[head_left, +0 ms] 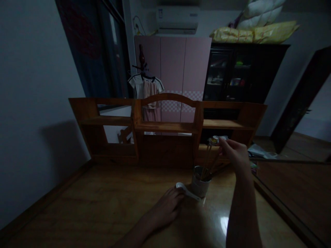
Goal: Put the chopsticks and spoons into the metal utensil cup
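On the wooden desk (103,206) stands a metal cup (200,182) with several chopsticks (207,162) upright in it. My right hand (234,153) is above the cup, its fingers pinched on the top end of a chopstick. My left hand (168,206) lies low on the desk just left of the cup, fingers closed on the handle of a white spoon (184,190) whose bowl points left. The room is dim.
A wooden shelf unit (165,127) runs along the back of the desk. Behind it are a pink wardrobe (178,69), hanging clothes (146,89) and a dark glass cabinet (243,72). Papers (260,151) lie at the right.
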`<state>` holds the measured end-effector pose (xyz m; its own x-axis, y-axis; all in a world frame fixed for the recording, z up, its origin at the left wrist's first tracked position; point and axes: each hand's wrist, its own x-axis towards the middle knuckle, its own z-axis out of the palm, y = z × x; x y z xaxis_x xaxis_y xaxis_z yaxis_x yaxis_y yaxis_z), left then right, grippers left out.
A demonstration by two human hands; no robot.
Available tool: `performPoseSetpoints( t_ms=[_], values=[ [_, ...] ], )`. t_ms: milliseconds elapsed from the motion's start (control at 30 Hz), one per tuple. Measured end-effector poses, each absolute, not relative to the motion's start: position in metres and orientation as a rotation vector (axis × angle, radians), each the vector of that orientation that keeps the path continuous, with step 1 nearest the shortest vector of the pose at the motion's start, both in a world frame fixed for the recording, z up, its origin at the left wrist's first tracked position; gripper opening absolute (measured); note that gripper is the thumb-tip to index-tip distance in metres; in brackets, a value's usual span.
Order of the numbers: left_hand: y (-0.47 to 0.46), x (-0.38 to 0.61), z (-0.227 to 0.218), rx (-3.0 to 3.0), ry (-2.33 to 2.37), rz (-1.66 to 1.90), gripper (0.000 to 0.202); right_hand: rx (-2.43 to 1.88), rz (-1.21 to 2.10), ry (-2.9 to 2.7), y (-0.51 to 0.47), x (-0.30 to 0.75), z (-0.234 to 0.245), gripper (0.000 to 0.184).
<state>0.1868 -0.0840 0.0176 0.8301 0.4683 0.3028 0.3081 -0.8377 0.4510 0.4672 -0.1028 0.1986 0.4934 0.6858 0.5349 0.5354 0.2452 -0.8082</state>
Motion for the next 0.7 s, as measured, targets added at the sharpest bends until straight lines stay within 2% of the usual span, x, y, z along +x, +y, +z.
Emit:
performPoseSetpoints(
  t_ms=[167, 700],
  values=[
    [-0.0859, 0.187, 0.0204, 2.591, 0.611, 0.612, 0.051, -1.417, 0.161, -1.146, -0.1019, 0.4681, 0.1978, 0.043],
    [-0.0803, 0.1912, 0.0184, 2.531, 0.602, 0.732, 0.031, -1.422, 0.161, -1.152, -0.097, 0.4716, 0.1937, 0.043]
  ],
)
